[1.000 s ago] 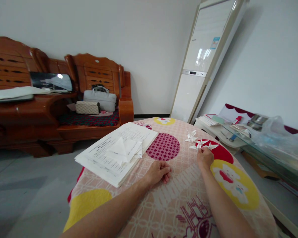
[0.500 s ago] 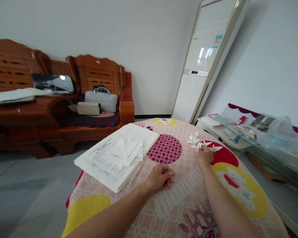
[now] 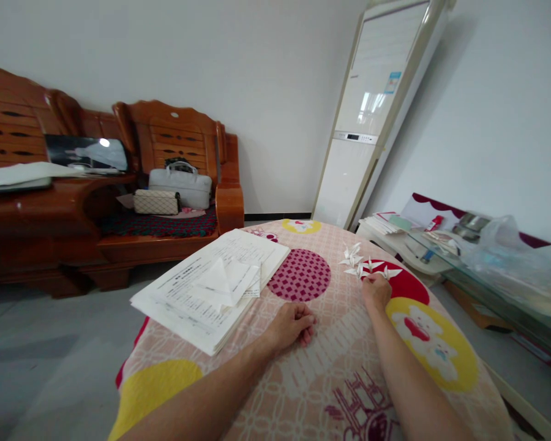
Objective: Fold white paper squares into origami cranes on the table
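Note:
Several white folded paper cranes (image 3: 351, 253) sit in a small group on the far right part of the tablecloth, partly over a red circle. My right hand (image 3: 376, 290) is among the nearest ones, its fingertips pinched together on a paper crane (image 3: 362, 271) that they partly cover. Resting on the cloth near the middle, my left hand (image 3: 292, 323) is loosely curled, with nothing visible in it. To its left lies a stack of printed paper sheets (image 3: 179, 306), topped by a folded piece of white paper (image 3: 223, 280).
A patterned tablecloth (image 3: 252, 398) covers the round table. At right stands a glass-topped side table (image 3: 482, 294) with papers and a plastic bag (image 3: 509, 251). Behind are a tall air conditioner (image 3: 344, 165) and a wooden chair (image 3: 229, 205) holding bags.
The view has turned slightly right, so everything sits a little further left. Both hands keep nearly the same places relative to the cranes and the cloth.

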The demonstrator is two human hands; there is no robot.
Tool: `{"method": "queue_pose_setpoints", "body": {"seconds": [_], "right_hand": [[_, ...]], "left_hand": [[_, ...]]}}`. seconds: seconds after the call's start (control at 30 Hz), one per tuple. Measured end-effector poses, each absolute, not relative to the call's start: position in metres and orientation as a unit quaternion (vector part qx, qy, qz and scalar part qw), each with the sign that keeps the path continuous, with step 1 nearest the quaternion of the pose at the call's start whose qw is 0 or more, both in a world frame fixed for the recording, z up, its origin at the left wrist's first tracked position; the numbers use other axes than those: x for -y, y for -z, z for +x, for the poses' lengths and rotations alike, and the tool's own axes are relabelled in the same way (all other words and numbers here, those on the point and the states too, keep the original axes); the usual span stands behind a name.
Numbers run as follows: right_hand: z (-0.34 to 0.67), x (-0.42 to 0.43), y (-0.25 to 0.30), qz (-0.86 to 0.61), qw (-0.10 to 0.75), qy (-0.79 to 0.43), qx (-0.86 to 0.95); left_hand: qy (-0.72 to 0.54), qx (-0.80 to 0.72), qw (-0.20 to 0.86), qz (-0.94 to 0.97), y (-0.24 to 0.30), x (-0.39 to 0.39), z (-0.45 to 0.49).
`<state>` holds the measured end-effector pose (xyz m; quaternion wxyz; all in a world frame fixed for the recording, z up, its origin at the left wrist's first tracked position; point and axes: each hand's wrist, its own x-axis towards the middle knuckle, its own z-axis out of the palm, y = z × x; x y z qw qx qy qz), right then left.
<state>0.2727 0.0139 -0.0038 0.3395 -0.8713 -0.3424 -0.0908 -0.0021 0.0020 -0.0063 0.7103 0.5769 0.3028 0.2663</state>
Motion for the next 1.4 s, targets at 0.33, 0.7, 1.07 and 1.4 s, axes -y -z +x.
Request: {"method": "queue_pose_setpoints", "body": {"seconds": [0.33,0.7,1.07,1.4], "right_hand": [[0.253,0.029,0.008,-0.841,0.305,0.026,0.445],[0.161,0.105,0.004,-0.78,0.225,0.012,0.584],[0.141,0.123,0.012,-0.781,0.169,0.041,0.6],[0.156,0.12,0.03,-0.758,0.193,0.065,0.62]], "left_hand": [[-0.258,-0.302,0.658,0.64,0.012,-0.003,-0.002],[-0.209,-0.263,0.464,0.82,-0.002,0.005,-0.012],[-0.253,-0.327,0.394,0.821,-0.007,0.002,-0.052],[-0.295,-0.367,0.35,0.81,-0.005,0.008,-0.055]]}}
